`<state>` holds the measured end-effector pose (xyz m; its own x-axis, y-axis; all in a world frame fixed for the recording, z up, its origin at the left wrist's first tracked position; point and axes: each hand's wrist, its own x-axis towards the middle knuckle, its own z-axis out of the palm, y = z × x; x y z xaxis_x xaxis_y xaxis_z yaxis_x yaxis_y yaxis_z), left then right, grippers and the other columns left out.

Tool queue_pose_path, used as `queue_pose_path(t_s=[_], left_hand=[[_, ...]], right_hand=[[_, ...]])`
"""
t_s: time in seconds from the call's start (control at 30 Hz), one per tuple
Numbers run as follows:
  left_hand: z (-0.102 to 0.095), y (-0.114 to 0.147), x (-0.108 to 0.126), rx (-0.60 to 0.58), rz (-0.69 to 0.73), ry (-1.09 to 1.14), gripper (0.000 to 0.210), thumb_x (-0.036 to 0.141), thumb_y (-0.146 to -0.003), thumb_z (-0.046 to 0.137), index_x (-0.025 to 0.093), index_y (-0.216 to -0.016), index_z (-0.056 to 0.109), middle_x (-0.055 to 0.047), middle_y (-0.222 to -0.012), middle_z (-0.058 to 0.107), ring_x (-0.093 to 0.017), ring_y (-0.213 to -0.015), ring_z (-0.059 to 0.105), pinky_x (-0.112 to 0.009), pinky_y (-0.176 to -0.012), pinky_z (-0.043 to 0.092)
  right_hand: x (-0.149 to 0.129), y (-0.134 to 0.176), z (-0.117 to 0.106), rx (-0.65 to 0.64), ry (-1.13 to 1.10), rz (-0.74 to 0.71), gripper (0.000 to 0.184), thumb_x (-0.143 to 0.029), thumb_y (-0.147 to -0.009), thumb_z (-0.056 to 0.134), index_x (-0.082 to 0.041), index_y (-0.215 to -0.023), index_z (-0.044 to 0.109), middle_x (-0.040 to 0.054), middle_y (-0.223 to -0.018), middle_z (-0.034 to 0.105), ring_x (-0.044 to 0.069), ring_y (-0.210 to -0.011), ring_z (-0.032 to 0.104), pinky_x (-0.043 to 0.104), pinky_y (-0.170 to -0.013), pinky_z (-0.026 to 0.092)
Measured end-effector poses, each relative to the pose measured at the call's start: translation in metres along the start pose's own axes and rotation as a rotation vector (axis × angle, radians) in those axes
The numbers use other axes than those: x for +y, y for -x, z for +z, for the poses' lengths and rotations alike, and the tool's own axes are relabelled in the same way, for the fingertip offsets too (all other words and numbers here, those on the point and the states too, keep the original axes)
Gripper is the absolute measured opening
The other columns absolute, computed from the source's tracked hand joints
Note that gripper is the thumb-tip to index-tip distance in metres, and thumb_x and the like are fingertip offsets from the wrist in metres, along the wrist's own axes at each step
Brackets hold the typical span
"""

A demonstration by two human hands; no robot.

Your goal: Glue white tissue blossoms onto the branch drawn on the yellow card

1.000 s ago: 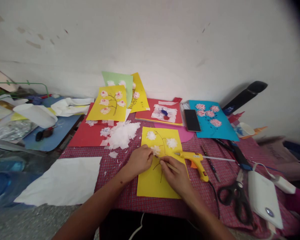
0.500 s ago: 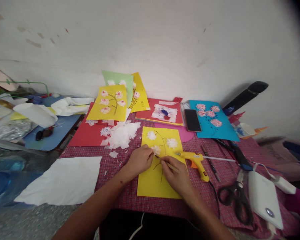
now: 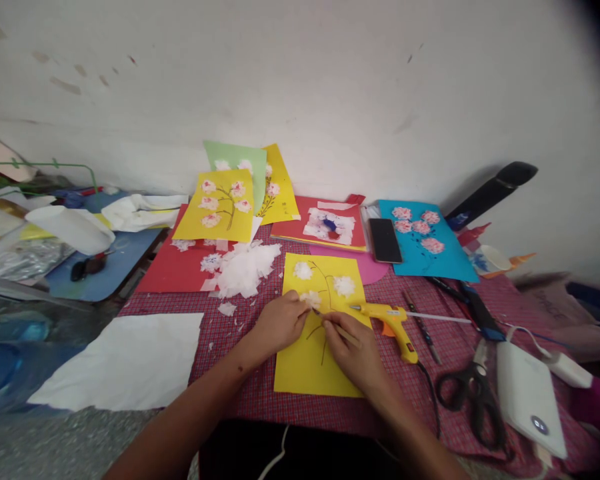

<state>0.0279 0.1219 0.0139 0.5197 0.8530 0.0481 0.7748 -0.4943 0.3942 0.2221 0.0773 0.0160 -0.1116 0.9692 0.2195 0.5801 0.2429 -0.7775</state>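
Observation:
A yellow sheet (image 3: pixel 300 373) lies in front of me, with brown stems drawn on it and white paper flowers attached. My left hand (image 3: pixel 283 321) is at its left side, fingers closed at the edge of a white paper flower (image 3: pixel 311 300); what the fingertips pinch, if anything, is too small to see. My right hand (image 3: pixel 353 347) is closed around a thin wooden stick with a dark tip (image 3: pixel 349 335), its tip pointing at that flower's lower edge. Two more flowers, such as the upper right one (image 3: pixel 344 287), sit higher on the sheet.
A yellow glue gun (image 3: pixel 390 317) lies right of the sheet, near black scissors (image 3: pixel 473 393) and a white power bank (image 3: pixel 530 393). Torn white paper pieces (image 3: pixel 247 267) are heaped at the left. Finished flower cards, a phone (image 3: pixel 385 240) and a blue card (image 3: pixel 415 257) stand farther back.
My left fingers have shifted slightly around the flower, and the stick in my right hand has tilted a little. The rest looks the same.

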Motion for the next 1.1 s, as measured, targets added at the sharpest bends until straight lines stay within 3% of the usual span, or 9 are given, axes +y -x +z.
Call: queue_pose_path(t_s=[0.5, 0.67, 0.8, 0.93, 1.1], left_hand=[[-0.008, 0.003, 0.006, -0.027, 0.025, 0.012, 0.026, 0.020, -0.099, 0.042, 0.017, -0.097, 0.067, -0.007, -0.090, 0.060, -0.020, -0.087, 0.059, -0.031, -0.080, 0.049], [-0.018, 0.025, 0.007, -0.048, 0.011, 0.072, 0.024, 0.016, -0.097, 0.044, 0.016, -0.096, 0.068, -0.008, -0.095, 0.064, -0.020, -0.092, 0.060, -0.032, -0.085, 0.049], [-0.026, 0.040, 0.001, -0.039, -0.026, 0.061, 0.024, 0.020, -0.098, 0.045, 0.018, -0.086, 0.066, -0.005, -0.089, 0.064, -0.019, -0.086, 0.060, -0.031, -0.079, 0.048], [-0.028, 0.025, -0.010, -0.003, -0.051, 0.021, 0.023, 0.022, -0.098, 0.047, 0.018, -0.087, 0.066, -0.005, -0.087, 0.064, -0.019, -0.084, 0.061, -0.031, -0.076, 0.047], [-0.023, -0.009, -0.014, -0.020, 0.033, -0.031, 0.021, 0.022, -0.097, 0.048, 0.018, -0.094, 0.069, -0.006, -0.092, 0.065, -0.020, -0.088, 0.062, -0.031, -0.077, 0.047]], right_hand=[[-0.003, 0.002, -0.003, 0.017, -0.022, -0.012, 0.015, -0.026, -0.092, 0.055, -0.024, -0.095, 0.069, 0.0041, -0.092, 0.076, 0.021, -0.085, 0.072, 0.035, -0.081, 0.057], [-0.003, 0.016, -0.017, 0.019, -0.060, 0.060, 0.012, -0.029, -0.094, 0.056, -0.029, -0.099, 0.067, 0.0019, -0.094, 0.075, 0.020, -0.081, 0.071, 0.033, -0.076, 0.058], [0.002, 0.021, -0.022, 0.030, -0.114, 0.140, 0.009, -0.032, -0.093, 0.057, -0.032, -0.098, 0.065, 0.0005, -0.085, 0.073, 0.020, -0.071, 0.069, 0.033, -0.066, 0.058], [-0.002, 0.021, -0.023, 0.043, -0.160, 0.191, 0.009, -0.032, -0.092, 0.058, -0.030, -0.095, 0.065, -0.0001, -0.075, 0.070, 0.020, -0.066, 0.067, 0.032, -0.063, 0.057], [-0.007, 0.036, -0.023, 0.004, -0.173, 0.205, 0.011, -0.035, -0.093, 0.056, -0.032, -0.098, 0.066, -0.0010, -0.074, 0.069, 0.020, -0.067, 0.068, 0.031, -0.063, 0.056]])
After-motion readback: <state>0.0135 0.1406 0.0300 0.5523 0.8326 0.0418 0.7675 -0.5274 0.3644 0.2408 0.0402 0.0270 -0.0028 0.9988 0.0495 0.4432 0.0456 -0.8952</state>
